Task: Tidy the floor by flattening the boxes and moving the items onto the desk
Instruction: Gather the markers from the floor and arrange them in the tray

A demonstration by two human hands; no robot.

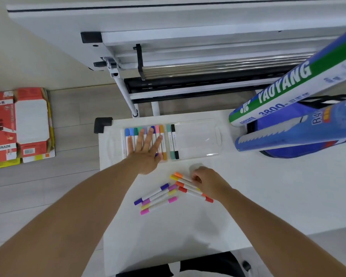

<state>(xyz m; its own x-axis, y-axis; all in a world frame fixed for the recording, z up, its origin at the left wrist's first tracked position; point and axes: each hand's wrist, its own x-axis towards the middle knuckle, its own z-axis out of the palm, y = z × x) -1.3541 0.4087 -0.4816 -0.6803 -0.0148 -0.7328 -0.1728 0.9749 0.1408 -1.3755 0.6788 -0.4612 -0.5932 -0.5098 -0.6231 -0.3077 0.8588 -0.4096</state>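
Pressing down flat with the left hand (146, 152), fingers spread wide and gripping nothing, palm lying over the row of markers (148, 136) packed in the left half of the clear plastic case (198, 140). Pinching with the right hand (206, 180), fingertips closing on the white barrel of the orange marker (181, 175) at the top of a loose cluster; whether lifting it off the surface or only touching it, cannot tell. Lying just beside it on the white desk (268, 196): yellow, orange and red markers (190, 189), fanning out toward the right wrist. Lying nearer the desk's front, slightly apart from that cluster: purple, violet, yellow and pink markers (158, 198), roughly parallel and angled. Sitting in the right half of the case: a teal and a black marker (173, 141), against the centre divider, with the remainder of that half bare. Resting well apart on the wooden floor (68, 186) to the left: flattened red and white cardboard boxes (18, 126). Leaning at the desk's far right: a green and white tube (288, 82) over a blue bag (298, 132).
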